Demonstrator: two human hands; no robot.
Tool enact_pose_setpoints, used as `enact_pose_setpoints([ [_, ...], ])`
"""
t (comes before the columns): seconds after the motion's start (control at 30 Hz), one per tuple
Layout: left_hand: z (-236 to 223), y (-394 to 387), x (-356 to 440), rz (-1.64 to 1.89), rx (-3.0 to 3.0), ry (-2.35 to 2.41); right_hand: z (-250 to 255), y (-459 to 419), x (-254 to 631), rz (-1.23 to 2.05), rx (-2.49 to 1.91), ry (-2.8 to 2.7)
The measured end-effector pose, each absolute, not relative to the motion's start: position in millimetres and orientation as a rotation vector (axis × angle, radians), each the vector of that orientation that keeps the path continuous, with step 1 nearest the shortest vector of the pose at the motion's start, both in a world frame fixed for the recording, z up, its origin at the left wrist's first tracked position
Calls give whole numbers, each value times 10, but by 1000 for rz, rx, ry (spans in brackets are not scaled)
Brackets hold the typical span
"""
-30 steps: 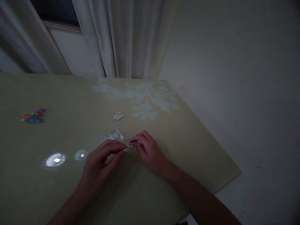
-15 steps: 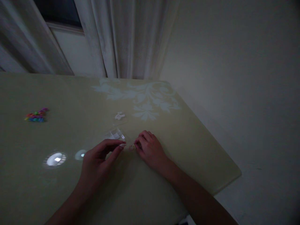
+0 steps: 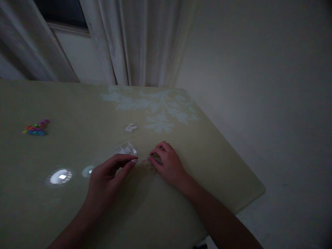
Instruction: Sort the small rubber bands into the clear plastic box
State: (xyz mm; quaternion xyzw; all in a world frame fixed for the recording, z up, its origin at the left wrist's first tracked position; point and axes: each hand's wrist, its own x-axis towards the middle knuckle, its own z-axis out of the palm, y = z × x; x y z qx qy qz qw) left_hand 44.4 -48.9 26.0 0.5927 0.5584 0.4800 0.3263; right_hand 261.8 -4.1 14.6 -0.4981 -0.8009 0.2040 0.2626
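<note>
My left hand (image 3: 110,173) pinches a small white pronged piece (image 3: 134,160) between thumb and fingertips; its exact kind is too small to tell. To its right, my right hand (image 3: 168,162) hovers low over the table with thumb and index finger apart. Just beside and below those fingertips lie several small yellowish and pinkish rings (image 3: 151,170), like rubber bands. Right behind my left fingertips sits a clear compartment box (image 3: 127,148), partly hidden by that hand. What lies under my right palm is hidden.
Farther back, a small white part (image 3: 131,127) rests on a clear flat piece. A cluster of colourful small pieces (image 3: 36,128) lies at the left. The glossy greenish table (image 3: 77,107) ends at a slanting right edge, with curtains (image 3: 140,41) behind it.
My right thumb and index finger have parted and shifted slightly, and more of the small rings show beside them. My left hand keeps its pinch on the white pronged piece.
</note>
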Motion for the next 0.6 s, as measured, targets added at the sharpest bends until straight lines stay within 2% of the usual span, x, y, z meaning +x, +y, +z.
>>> enact_pose_setpoints([
  [0.3,267,-481,443,1245,1699,1389,102,-70,2574,456,-1399,-2282],
  [0.6,275,-494,459,1179,1759,1271,239,-163,2561,1145,-1020,-1872],
])
